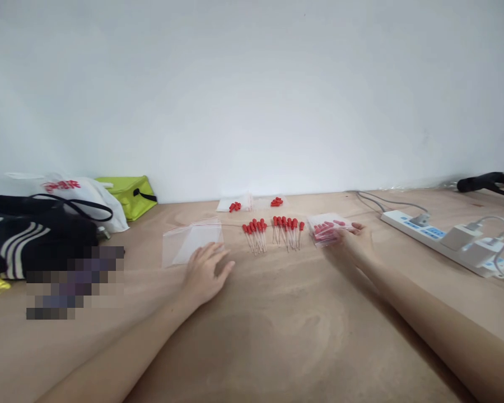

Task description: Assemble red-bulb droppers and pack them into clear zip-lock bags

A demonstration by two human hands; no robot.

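Observation:
My left hand lies on the table with fingers apart, its fingertips at the near edge of a flat clear zip bag that holds a white sheet-like piece. My right hand grips the right side of a small clear zip bag with red rubber bulbs inside; its fingers are partly hidden. Between the hands lie two groups of droppers with red bulbs and thin clear stems, a left group and a right group. Behind them, loose red bulbs and more red bulbs rest on clear bags.
A white power strip with plugged-in chargers and cables lies at the right. At the left stand a black bag with white stripes, a white plastic bag and a lime-green case. A wall rises behind the wooden table.

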